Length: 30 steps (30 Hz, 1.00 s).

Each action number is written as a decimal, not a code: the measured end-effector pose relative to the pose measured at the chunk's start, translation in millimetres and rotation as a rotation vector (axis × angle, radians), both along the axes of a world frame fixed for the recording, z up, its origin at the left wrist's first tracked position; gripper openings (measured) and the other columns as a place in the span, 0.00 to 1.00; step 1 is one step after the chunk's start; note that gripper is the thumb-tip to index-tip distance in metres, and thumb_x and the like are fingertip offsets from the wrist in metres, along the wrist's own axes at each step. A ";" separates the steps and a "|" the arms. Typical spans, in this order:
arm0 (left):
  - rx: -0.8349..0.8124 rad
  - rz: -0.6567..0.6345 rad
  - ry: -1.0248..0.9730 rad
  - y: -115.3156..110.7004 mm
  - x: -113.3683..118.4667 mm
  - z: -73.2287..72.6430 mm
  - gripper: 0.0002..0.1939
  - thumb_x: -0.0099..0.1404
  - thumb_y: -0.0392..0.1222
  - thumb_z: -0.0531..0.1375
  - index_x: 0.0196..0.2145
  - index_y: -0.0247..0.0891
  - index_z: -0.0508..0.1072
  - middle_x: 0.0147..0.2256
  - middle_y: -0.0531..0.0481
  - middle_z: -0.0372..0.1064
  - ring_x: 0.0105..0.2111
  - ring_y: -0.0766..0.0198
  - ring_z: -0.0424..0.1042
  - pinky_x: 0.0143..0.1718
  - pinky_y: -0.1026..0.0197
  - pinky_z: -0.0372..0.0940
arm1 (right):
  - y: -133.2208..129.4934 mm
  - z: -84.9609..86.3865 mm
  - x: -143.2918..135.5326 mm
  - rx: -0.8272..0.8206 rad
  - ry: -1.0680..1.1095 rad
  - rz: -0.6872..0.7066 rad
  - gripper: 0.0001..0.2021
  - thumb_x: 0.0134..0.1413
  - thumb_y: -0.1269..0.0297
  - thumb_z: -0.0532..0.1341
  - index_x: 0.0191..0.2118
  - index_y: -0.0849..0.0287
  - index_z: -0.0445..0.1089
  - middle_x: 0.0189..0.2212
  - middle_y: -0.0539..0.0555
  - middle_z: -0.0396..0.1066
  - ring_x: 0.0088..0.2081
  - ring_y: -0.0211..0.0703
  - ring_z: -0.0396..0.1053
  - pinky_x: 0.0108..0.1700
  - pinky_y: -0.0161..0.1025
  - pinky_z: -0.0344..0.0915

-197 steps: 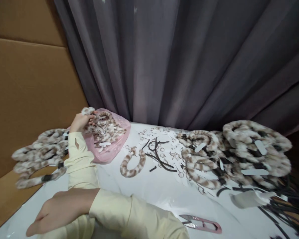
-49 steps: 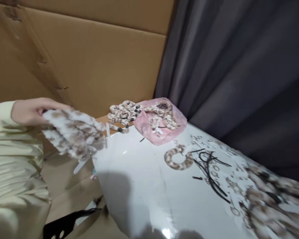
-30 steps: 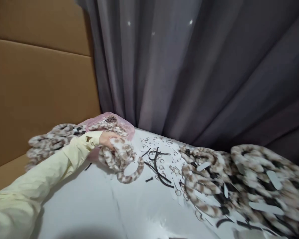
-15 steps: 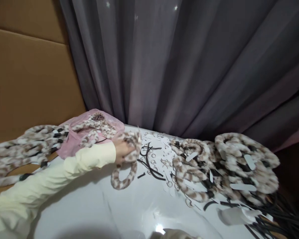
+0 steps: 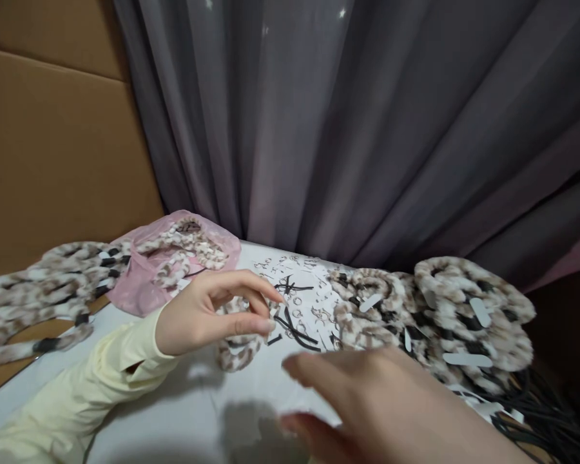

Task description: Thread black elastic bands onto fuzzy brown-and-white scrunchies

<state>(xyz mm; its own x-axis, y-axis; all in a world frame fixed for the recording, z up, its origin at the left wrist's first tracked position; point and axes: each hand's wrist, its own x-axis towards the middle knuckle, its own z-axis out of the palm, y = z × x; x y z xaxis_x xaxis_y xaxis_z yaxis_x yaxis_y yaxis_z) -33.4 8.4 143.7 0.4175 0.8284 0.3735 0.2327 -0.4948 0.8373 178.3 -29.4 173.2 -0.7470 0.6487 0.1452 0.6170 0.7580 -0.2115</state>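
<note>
My left hand [image 5: 217, 309] hovers over the white table, its fingers curved and apart with nothing between them. Behind and below it lies a furry brown-and-white loop [image 5: 239, 356], partly hidden by the hand. My right hand [image 5: 352, 393] is large and blurred at the lower middle, fingers and thumb spread, holding nothing that shows. Between and beyond the hands lie thin black cords [image 5: 297, 332] and small metal rings [image 5: 297, 301] among white scraps.
A pink plastic bag [image 5: 140, 283] with furry pieces stands at the back left, beside a furry pile [image 5: 62, 283]. More furry loops [image 5: 468, 309] are heaped at right, near black cords [image 5: 551, 419]. A grey curtain [image 5: 294, 129] and cardboard [image 5: 53, 148] rise behind.
My left hand has let go of the furry material and drawn back toward me. My right hand has come into view from below right.
</note>
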 end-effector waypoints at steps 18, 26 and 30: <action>-0.105 0.018 -0.173 -8.7 -10.1 1.6 0.08 0.64 0.36 0.54 0.41 0.38 0.70 0.27 0.52 0.72 0.29 0.69 0.72 0.32 0.70 0.66 | 53.0 15.5 -34.8 -0.223 0.127 0.206 0.08 0.55 0.63 0.59 0.31 0.63 0.69 0.16 0.44 0.62 0.17 0.27 0.55 0.23 0.28 0.50; 0.033 0.115 -0.062 -11.8 -15.5 3.4 0.10 0.64 0.36 0.54 0.44 0.41 0.69 0.37 0.50 0.71 0.34 0.69 0.71 0.34 0.71 0.66 | 70.6 10.5 -46.1 -0.353 0.270 0.374 0.10 0.58 0.67 0.55 0.32 0.66 0.71 0.20 0.50 0.71 0.23 0.31 0.68 0.29 0.26 0.60; 0.082 0.115 -0.044 -14.2 -14.4 3.6 0.13 0.65 0.36 0.52 0.47 0.39 0.66 0.34 0.49 0.71 0.30 0.69 0.70 0.30 0.71 0.65 | 75.2 8.5 -48.3 -0.410 0.328 0.367 0.12 0.58 0.63 0.55 0.31 0.67 0.71 0.19 0.52 0.71 0.22 0.32 0.69 0.27 0.26 0.62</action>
